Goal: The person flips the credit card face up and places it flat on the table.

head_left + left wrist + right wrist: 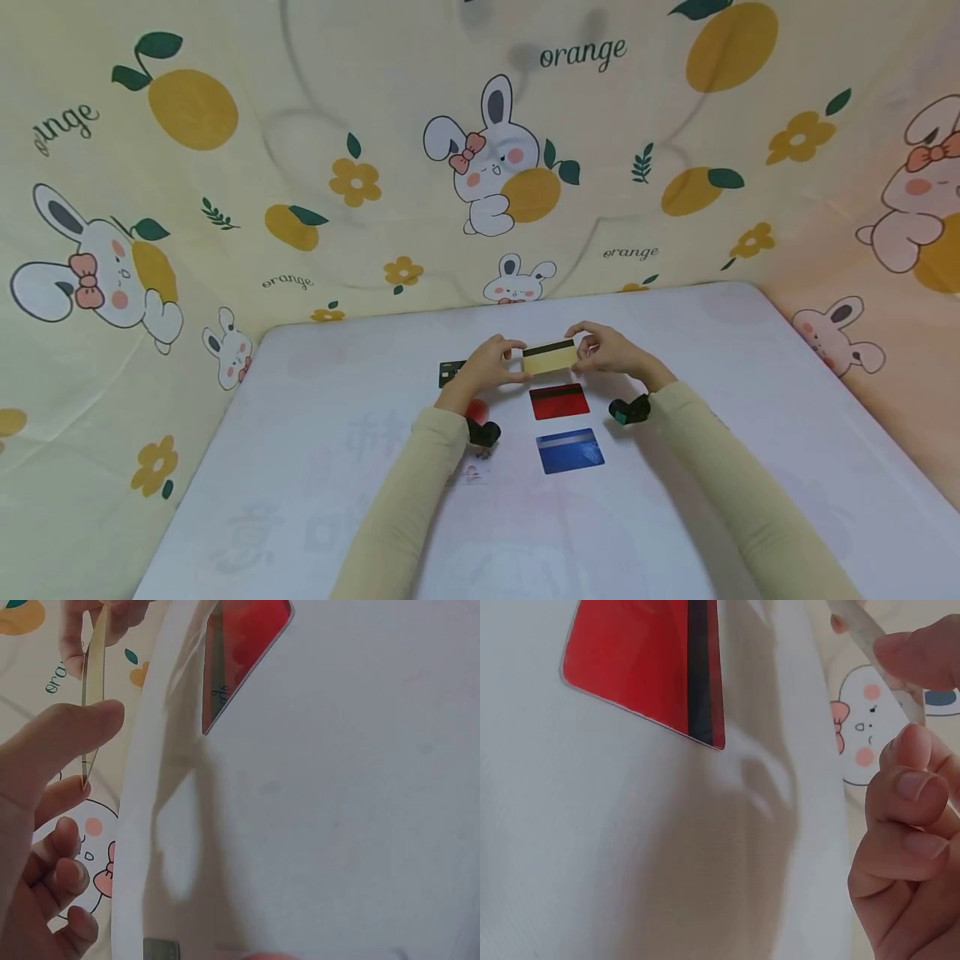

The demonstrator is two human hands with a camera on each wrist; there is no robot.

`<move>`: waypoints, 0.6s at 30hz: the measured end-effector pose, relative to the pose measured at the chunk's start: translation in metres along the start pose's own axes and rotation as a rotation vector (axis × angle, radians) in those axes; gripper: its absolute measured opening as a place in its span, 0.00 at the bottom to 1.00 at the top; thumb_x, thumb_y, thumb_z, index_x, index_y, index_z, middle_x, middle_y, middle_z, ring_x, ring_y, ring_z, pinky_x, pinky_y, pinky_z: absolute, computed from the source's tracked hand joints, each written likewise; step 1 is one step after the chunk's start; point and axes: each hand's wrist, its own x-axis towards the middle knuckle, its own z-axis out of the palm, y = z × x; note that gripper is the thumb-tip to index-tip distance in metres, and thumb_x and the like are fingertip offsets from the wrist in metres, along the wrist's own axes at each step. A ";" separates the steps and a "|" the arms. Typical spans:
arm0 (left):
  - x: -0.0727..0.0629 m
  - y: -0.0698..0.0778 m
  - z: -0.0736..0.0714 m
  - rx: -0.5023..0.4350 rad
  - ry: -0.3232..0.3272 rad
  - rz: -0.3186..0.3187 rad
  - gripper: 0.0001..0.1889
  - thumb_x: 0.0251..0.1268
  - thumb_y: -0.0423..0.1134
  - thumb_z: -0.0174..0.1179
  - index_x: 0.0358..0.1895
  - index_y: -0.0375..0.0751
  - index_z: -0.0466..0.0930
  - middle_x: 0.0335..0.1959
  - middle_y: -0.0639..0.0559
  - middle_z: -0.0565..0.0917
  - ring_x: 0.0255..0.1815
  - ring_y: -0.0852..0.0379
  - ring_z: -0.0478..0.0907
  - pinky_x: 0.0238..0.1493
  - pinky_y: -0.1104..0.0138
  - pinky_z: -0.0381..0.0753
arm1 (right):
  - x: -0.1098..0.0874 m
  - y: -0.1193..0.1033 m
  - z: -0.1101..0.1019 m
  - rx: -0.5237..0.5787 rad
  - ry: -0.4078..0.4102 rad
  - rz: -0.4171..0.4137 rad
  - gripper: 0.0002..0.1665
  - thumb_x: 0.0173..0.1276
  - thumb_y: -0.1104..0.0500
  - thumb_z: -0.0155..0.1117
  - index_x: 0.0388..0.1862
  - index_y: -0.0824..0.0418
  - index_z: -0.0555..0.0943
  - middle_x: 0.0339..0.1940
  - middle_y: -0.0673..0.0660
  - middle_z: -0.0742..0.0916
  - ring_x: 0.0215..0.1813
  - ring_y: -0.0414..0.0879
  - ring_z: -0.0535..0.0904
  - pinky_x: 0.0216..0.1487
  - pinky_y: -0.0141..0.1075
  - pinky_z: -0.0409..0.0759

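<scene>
A gold bank card (549, 358) with a dark stripe along its top is held up above the table by both hands. My left hand (491, 365) pinches its left edge between thumb and fingers. At the opposite edge, my right hand (611, 350) grips it the same way, other fingers curled in. Seen edge-on in the left wrist view, the gold card (94, 682) looks thin and slightly bowed. Just below it lies a red card (559, 402) with a dark stripe, and nearer still a blue card (570, 452) with a silver stripe.
A black card (448, 374) lies partly hidden behind the left hand. Under the left wrist show a red patch (477, 410) and a pale card (472, 473), mostly covered by the sleeve. Behind the white table (337, 467) hangs a printed cloth (300, 167).
</scene>
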 end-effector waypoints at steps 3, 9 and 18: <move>-0.001 0.001 0.000 -0.006 0.004 0.001 0.33 0.53 0.53 0.70 0.63 0.50 0.74 0.42 0.47 0.75 0.41 0.56 0.69 0.42 0.68 0.69 | 0.001 -0.002 0.000 -0.029 0.011 0.022 0.35 0.55 0.61 0.69 0.61 0.64 0.68 0.27 0.50 0.77 0.35 0.42 0.72 0.32 0.30 0.73; -0.003 0.001 0.002 -0.031 -0.001 -0.014 0.32 0.52 0.54 0.70 0.63 0.51 0.75 0.42 0.46 0.76 0.41 0.56 0.69 0.41 0.69 0.70 | 0.000 -0.004 -0.001 0.013 0.003 0.031 0.35 0.56 0.64 0.69 0.62 0.65 0.67 0.27 0.49 0.75 0.31 0.40 0.70 0.28 0.28 0.72; -0.007 0.000 0.001 -0.045 0.011 0.053 0.32 0.53 0.52 0.70 0.61 0.45 0.76 0.46 0.44 0.78 0.44 0.55 0.72 0.45 0.69 0.74 | 0.000 -0.005 -0.001 0.044 -0.001 -0.002 0.33 0.55 0.62 0.70 0.60 0.65 0.69 0.27 0.50 0.76 0.31 0.41 0.72 0.28 0.30 0.74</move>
